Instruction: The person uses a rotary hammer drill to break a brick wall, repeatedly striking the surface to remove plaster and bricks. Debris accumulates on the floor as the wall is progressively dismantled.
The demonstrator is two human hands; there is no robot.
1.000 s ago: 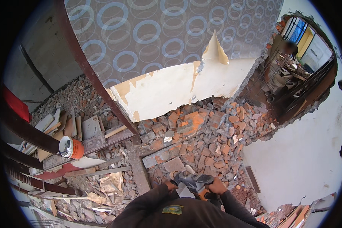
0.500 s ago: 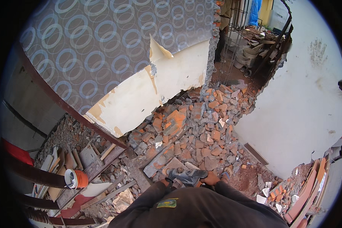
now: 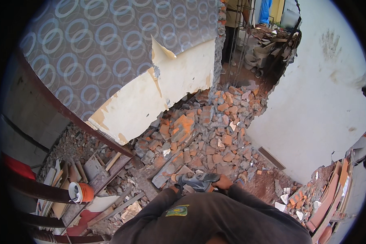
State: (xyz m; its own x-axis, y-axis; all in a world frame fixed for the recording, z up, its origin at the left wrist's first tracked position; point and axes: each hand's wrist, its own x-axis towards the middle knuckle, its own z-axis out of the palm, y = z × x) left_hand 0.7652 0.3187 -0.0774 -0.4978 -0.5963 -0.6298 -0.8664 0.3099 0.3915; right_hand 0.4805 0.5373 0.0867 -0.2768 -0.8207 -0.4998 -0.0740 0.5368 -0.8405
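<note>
A grey power tool (image 3: 197, 181), by its shape a demolition hammer, lies crosswise low in the middle, close against my body. At its right end my right hand (image 3: 223, 183) is closed around the dark rear handle. My left hand (image 3: 175, 188) is at the tool's left end, closed on a dark side grip and partly covered by its sleeve. The tool's front end points left, over a broken slab (image 3: 166, 173) with a flat face. I cannot make out a bit. Below both hands spreads brick rubble (image 3: 217, 142), and a foot (image 3: 241, 179) shows right of the tool.
A broken wall with ring-patterned wallpaper (image 3: 110, 44) stands ahead on the left, a white wall (image 3: 317, 101) on the right. Exposed steel bars (image 3: 236, 44) rise in the gap, with another person (image 3: 231, 36) behind. An orange bucket (image 3: 85, 192) and loose boards lie left.
The view has shifted slightly, so the walls and rubble sit a little further left. The tool and both hands appear slightly higher. More of the person behind the bars shows.
</note>
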